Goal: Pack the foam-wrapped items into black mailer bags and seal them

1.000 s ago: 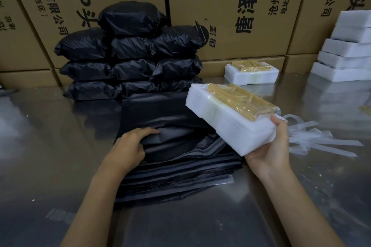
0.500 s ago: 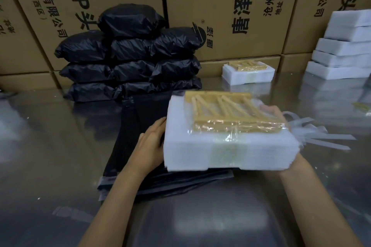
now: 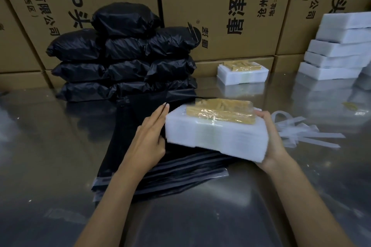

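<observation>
A white foam-wrapped item (image 3: 216, 136) with yellow pieces under clear film on top sits between my hands, just above a flat stack of empty black mailer bags (image 3: 164, 172). My left hand (image 3: 148, 136) lies with straight fingers flat against its left side. My right hand (image 3: 269, 136) holds its right end, thumb on top and fingers hidden beneath. The item's near edge overhangs the bag stack; whether it rests on the stack I cannot tell.
Filled black mailer bags (image 3: 124, 60) are piled at the back left against cardboard boxes (image 3: 220, 10). Another foam-wrapped item (image 3: 243, 74) lies behind, a stack of white foam packs (image 3: 339, 50) stands at the right, and loose white strips (image 3: 301, 132) lie beside my right hand on the shiny metal table (image 3: 50, 146).
My right hand brought the foam item from the right to the centre and levelled it over the bag stack. My left hand left the bags and now presses flat against the item's left side.
</observation>
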A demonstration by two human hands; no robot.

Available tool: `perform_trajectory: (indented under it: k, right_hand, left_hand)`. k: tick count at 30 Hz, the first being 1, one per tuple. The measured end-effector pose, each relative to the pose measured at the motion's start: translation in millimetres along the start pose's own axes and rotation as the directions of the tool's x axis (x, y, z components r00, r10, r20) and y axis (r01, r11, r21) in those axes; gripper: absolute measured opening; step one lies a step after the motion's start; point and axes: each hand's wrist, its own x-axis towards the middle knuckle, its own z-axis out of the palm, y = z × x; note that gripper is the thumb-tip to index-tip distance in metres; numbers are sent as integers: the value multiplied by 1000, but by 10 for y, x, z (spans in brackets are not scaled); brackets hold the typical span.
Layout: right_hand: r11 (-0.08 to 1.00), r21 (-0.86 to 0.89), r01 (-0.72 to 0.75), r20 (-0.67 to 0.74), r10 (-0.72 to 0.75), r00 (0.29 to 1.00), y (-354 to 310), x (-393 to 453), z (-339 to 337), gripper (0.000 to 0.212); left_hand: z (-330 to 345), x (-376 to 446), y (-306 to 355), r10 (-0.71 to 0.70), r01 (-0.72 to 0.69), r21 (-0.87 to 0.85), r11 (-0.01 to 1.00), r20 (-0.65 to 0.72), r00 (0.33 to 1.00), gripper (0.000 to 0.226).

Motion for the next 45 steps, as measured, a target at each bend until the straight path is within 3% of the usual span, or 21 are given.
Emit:
perform_trajectory:
  k: [6,11,15,17,19,21,23,25,26,29,32,35,37,40,42,45]
  right_hand:
    - [999,-11,43,-130,-44,990,209,-11,261,49]
    - [996,86,7,-12,-6,1000,420,-54,468,56]
    - [991,130,-18,169,-4,986,504,-29,467,63]
    - [999,32,-23,262,14,965,491,-10,451,65]
    - [975,-217,42,284,22,959,474,-9,444,75]
    - [836,-533,132,240,0,971,489,-45,432,75]
    - [550,-802,234,238,-66,969,520,-65,416,51]
    - [290,-899,328,314,-95,945,590,-25,381,40]
    - [186,-909,372,364,-77,928,625,-6,356,43]
    - [-43,-893,448,448,13,894,678,50,299,82]
    - [-105,-891,442,447,-22,894,678,79,299,91]
    - [-90,-892,443,449,-70,891,674,102,321,84]
    - [-44,-900,435,437,-83,896,666,114,325,79]
    - [-38,-897,439,441,-124,889,664,114,337,76]
    - [-45,-897,440,442,-138,887,673,102,346,78]
    - [-70,-902,426,431,-178,884,698,90,356,85]
  left_hand:
    - [190,-12,175,102,-96,65,993,-95,990,92]
    - [313,-6,287,148,-142,51,989,-146,978,94]
    - [273,13,238,123,-126,1,992,-217,968,93]
    - [220,8,198,110,-118,-17,993,-250,962,88]
    - [147,10,135,78,-98,-54,994,-286,955,83]
    - [39,24,42,-19,-39,-168,985,-327,945,74]
    - [-103,32,-28,-151,16,-343,939,-369,917,57]
    - [-225,34,-66,-226,37,-438,898,-389,893,50]
    - [-270,34,-73,-240,42,-450,892,-394,887,49]
    - [-370,74,-76,-245,47,-452,891,-390,888,38]
    - [-392,243,45,-194,67,-377,924,-311,930,37]
    - [-338,591,224,-64,58,-60,996,-103,993,47]
    - [-346,859,359,-96,90,102,991,53,994,62]
    - [-372,1177,491,-134,94,277,956,129,983,75]
    - [-360,1276,529,-103,50,417,908,107,989,59]
    - [-316,1242,558,-76,36,418,907,79,994,19]
